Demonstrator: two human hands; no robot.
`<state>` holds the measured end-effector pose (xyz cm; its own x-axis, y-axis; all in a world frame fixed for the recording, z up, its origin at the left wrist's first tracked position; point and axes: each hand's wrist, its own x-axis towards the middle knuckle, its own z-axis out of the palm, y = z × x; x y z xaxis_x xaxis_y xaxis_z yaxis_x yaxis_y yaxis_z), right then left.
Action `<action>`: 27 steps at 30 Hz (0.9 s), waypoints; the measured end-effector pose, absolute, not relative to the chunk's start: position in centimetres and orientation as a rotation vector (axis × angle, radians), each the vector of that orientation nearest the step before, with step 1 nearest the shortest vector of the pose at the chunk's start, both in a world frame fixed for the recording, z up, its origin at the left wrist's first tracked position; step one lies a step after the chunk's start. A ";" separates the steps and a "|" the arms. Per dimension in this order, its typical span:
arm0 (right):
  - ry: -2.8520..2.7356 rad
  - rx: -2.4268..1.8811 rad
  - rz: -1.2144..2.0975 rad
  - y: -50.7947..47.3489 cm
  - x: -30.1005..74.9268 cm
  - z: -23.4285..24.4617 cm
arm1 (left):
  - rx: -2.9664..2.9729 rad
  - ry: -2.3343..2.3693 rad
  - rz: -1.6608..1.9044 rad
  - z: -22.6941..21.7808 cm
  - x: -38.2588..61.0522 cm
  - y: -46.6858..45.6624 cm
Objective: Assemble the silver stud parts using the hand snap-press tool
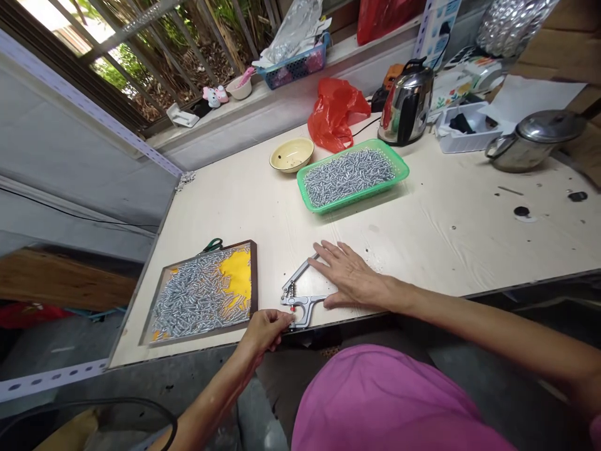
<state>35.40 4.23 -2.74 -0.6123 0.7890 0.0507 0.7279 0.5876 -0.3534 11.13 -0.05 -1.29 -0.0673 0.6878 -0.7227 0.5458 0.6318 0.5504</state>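
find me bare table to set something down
Mostly bare tabletop lies between the tray and cream bowl, and between the right forearm and kettle. It's crowded behind the green basket, by the red bag, and around the metal tool.

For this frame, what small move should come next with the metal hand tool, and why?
Probably the right hand should squeeze the raised lever toward the lower handle: it spans both, and the left hand has its fingers at the lower end of the tool, near the red tip. Whether they hold a piece is too small to tell.
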 end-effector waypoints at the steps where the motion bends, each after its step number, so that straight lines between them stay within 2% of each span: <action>1: -2.645 -1.260 0.460 4.8 35.4 -2.6 | 1.010 1.732 0.162 -1.3 11.1 -0.1; 16: -2.723 -1.261 0.426 4.7 34.7 -1.9 | 1.106 1.752 0.106 -1.4 10.9 -0.3; 21: -2.717 -1.308 0.482 4.2 34.5 -1.3 | 1.806 1.847 0.161 -0.2 11.8 -0.7; 27: -2.713 -1.286 0.397 3.6 34.4 -2.3 | 2.452 1.439 0.169 -1.2 14.8 0.6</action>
<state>34.38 3.62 -2.32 -0.6343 0.7730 -0.0099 0.7434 0.6064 -0.2822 14.78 0.64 -1.20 0.4936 0.8685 -0.0463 0.8342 -0.4577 0.3077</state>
